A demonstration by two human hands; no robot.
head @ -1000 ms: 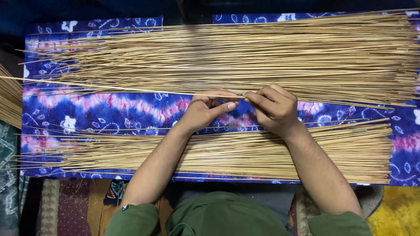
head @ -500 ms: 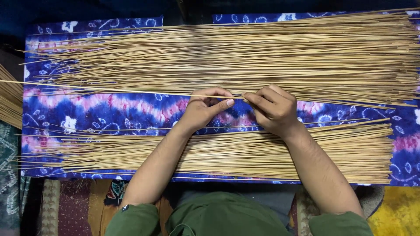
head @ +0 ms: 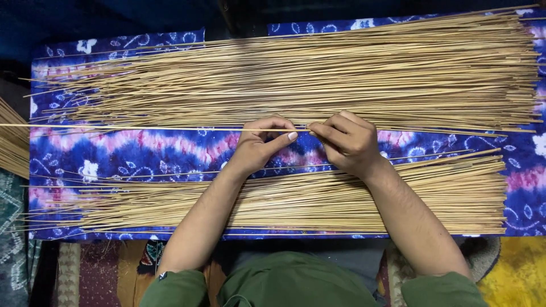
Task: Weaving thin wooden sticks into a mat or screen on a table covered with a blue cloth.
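My left hand [head: 263, 145] and my right hand [head: 348, 142] meet over the middle of a blue and pink patterned cloth [head: 142, 150]. Both pinch one long thin straw-coloured stick [head: 142, 127] that runs level from my fingers out past the cloth's left edge. A wide heap of the same thin sticks [head: 318, 79] lies across the far half of the cloth, just beyond my fingers. A smaller, flatter layer of sticks [head: 296, 199] lies under my wrists on the near half.
More sticks [head: 11, 142] poke in at the left edge. A yellow fabric [head: 520, 273] lies at the bottom right and a patterned rug [head: 17, 250] at the bottom left. My green sleeves and lap fill the bottom middle.
Both hands stay in place over the cloth. The single stick between my fingers has shifted slightly and now lies level, reaching further left.
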